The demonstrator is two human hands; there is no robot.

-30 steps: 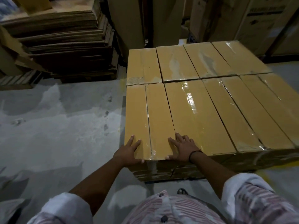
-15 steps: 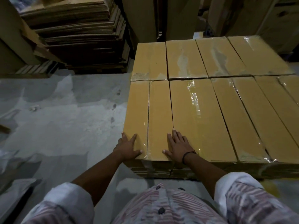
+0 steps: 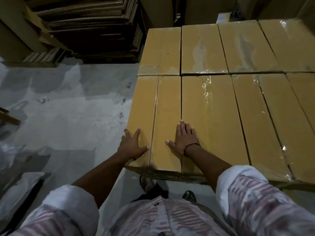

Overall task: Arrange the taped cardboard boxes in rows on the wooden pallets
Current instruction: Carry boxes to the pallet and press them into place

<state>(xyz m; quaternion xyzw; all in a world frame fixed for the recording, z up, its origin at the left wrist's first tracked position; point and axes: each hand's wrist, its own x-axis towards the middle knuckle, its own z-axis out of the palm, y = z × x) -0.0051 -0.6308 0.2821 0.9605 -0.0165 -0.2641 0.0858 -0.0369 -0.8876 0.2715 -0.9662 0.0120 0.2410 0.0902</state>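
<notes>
Taped cardboard boxes lie in two rows, a far row [image 3: 202,50] and a near row [image 3: 214,116], edge to edge. The near-left box [image 3: 158,108] has a tape seam down its top. My left hand [image 3: 132,146] lies flat with fingers spread on that box's near-left corner, partly over the left edge. My right hand [image 3: 185,138], with a black wristband, rests flat across the gap between that box and its right neighbour. Neither hand grips anything. The pallet beneath the boxes is hidden.
Grey concrete floor [image 3: 68,108] spreads to the left. A tall stack of flattened cardboard [image 3: 95,28] stands at the back left, close to the far row. More cartons rise behind the boxes. My sandalled feet [image 3: 187,196] stand against the near edge.
The view has come closer and tilted down over the boxes. Both hands stay flat on the near-left box, reaching slightly farther onto its top.
</notes>
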